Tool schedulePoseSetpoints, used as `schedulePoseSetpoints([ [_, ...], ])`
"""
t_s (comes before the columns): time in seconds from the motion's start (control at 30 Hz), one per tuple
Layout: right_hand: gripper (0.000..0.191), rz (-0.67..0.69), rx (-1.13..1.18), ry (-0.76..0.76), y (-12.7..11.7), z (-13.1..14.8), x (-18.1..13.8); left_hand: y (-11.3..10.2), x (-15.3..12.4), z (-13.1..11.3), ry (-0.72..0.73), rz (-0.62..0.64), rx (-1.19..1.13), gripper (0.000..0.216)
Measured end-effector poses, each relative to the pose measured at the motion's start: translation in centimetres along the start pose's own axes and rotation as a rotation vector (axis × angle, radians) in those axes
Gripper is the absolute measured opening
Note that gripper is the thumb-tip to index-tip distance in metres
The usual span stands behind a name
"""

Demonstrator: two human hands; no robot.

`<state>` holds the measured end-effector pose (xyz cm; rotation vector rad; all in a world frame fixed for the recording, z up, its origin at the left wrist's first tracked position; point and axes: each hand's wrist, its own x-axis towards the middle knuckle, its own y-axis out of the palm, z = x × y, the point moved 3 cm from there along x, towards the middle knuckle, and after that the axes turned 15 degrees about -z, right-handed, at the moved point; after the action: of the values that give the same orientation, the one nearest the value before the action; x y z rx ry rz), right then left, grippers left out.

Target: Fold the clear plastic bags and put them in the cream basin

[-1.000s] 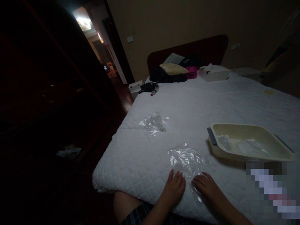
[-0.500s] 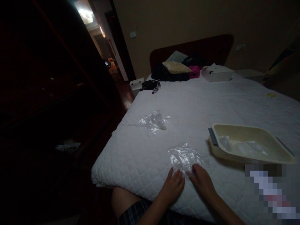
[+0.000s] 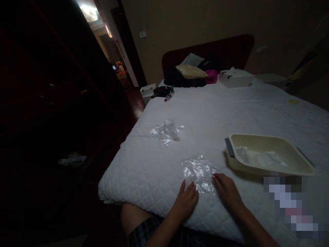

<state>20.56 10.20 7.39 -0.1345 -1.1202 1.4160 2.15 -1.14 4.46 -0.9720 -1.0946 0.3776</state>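
A clear plastic bag [image 3: 199, 171] lies flat on the white quilted bed [image 3: 205, 116] near its front edge. My left hand [image 3: 186, 200] rests flat on the quilt at the bag's lower left corner, fingers stretched out. My right hand [image 3: 227, 190] lies flat at the bag's right edge, fingers extended and touching the plastic. Neither hand grips anything. A second, crumpled clear bag [image 3: 166, 131] sits farther up the bed to the left.
A cream plastic tray [image 3: 269, 169] with clear plastic inside stands right of the hands. At the headboard lie dark clothes, a beige pillow [image 3: 191, 71], a pink item and a white box [image 3: 235, 79]. Dark furniture fills the left; a blurred patch covers the lower right.
My hands have spread apart across the bag, the right one sliding right along its edge. The bag lies flatter than before. The camera shifted slightly.
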Motion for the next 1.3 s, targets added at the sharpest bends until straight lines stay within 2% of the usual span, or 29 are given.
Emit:
schedulePoseSetpoints([
  [0.13,0.027,0.025,-0.033,-0.140,-1.5,-3.0,-1.1,0.0,-0.2,-0.1,-0.043,-0.058,-0.002,0.022],
  [0.23,0.029,0.060,-0.059,-0.242,-2.0,-4.1,-2.4,0.2,-0.1,-0.6,-0.092,-0.116,0.023,0.030],
  [0.43,0.027,0.086,-0.009,-0.338,-2.2,-2.4,-3.1,1.7,0.5,-1.9,-0.086,-0.113,-0.011,0.031],
  [0.6,0.020,0.057,0.050,-0.325,-1.6,-1.4,-2.3,2.2,0.6,-2.0,-0.044,-0.064,-0.037,0.027],
  [0.87,0.021,0.069,-0.040,-0.162,0.8,-0.4,-0.6,1.5,1.1,-1.7,-0.020,-0.069,-0.041,0.023],
  [1.07,0.019,0.049,-0.062,-0.122,0.7,0.5,-0.1,0.1,1.9,-1.2,-0.028,-0.167,-0.068,0.019],
  [1.13,0.023,0.018,-0.048,-0.019,0.1,0.0,-0.2,-0.4,2.0,-1.0,-0.031,-0.191,-0.078,0.019],
  [1.3,0.039,-0.080,-0.052,0.373,-1.0,-3.3,-0.5,-0.9,2.5,-1.0,-0.015,-0.201,-0.094,0.026],
])
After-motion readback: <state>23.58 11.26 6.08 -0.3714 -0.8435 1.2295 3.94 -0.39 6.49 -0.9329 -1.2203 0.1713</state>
